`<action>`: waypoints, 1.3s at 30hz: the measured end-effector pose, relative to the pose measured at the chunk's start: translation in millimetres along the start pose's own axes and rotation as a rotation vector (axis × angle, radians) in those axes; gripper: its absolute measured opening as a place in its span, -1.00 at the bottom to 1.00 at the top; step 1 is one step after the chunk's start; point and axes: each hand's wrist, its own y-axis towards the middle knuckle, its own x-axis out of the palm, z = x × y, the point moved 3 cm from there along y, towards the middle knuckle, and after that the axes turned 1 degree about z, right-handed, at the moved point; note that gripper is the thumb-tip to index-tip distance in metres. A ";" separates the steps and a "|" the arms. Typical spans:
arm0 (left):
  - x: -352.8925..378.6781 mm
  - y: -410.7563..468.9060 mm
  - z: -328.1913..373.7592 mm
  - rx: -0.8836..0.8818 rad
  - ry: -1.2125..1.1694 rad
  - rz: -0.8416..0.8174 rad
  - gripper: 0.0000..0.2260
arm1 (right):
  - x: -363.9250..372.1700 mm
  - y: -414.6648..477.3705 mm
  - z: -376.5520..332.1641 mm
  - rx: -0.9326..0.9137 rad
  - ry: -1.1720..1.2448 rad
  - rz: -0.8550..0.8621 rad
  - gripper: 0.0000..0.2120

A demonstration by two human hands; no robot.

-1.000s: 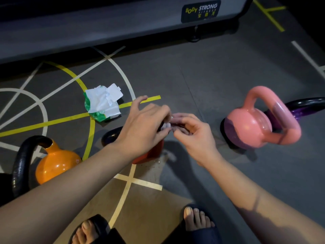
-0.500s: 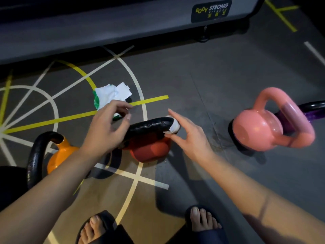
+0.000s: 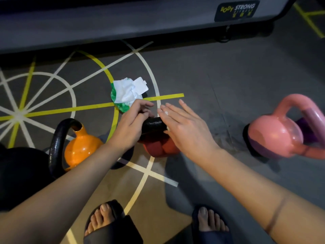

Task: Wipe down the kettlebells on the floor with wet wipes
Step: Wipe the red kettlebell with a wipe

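We see the red kettlebell (image 3: pixel 159 147) on the floor (image 3: pixel 219 88) directly beneath our two hands, its black handle (image 3: pixel 153 123) lying crosswise between them. Our left hand (image 3: pixel 131 127) curls its fingers over the handle's left end, though how firmly it grips we cannot tell. Our right hand (image 3: pixel 186 128) lies flat and spread over the right end, fingers straight, with a small white wet wipe (image 3: pixel 166 113) showing in bits under the fingers; it seems pressed beneath the palm rather than pinched. We count four kettlebells clearly: the red one under the hands, an orange kettlebell (image 3: pixel 80 149) with a black handle just left of our left forearm, a pink kettlebell (image 3: pixel 281 132) well off to the right of our right hand, and a purple kettlebell (image 3: pixel 306 127) mostly hidden behind the pink one. A large dark rounded shape sits at the far left edge, too dim to identify. One wipes packet (image 3: pixel 127 93), green and white with its flap up, lies just beyond our left hand's fingertips, close to them. Painted white and yellow lines cross the floor around it. Two sandalled feet, left foot (image 3: pixel 103 217) and right foot (image 3: pixel 209 221), stand below our forearms. Beyond everything runs one grey machine base (image 3: pixel 123 20) bearing a label.
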 end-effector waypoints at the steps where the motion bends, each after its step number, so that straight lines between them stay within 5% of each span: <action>1: -3.2 -0.2 -0.3 -0.034 -0.057 0.024 -0.73 | 1.9 4.2 -1.0 -0.015 -0.028 -0.023 -0.43; 6: -14.0 -12.3 -2.2 -0.007 0.002 0.098 -0.77 | -5.6 3.8 18.4 0.040 0.214 -0.161 -0.24; 9: -15.4 -22.0 3.2 0.234 0.289 0.124 -0.80 | -6.6 1.3 24.6 0.123 0.429 -0.214 -0.32; 14: 1.8 -31.9 34.1 0.706 0.650 0.047 -0.67 | -12.4 -2.6 39.4 0.223 0.451 -0.197 -0.46; 27: 40.1 6.1 40.6 0.607 0.758 -0.188 -0.58 | -16.8 -27.3 49.0 0.550 0.404 -0.255 -0.43; 39: 19.7 -14.4 7.2 0.763 0.521 0.126 -0.76 | -21.1 -28.0 39.3 0.542 0.313 -0.256 -0.43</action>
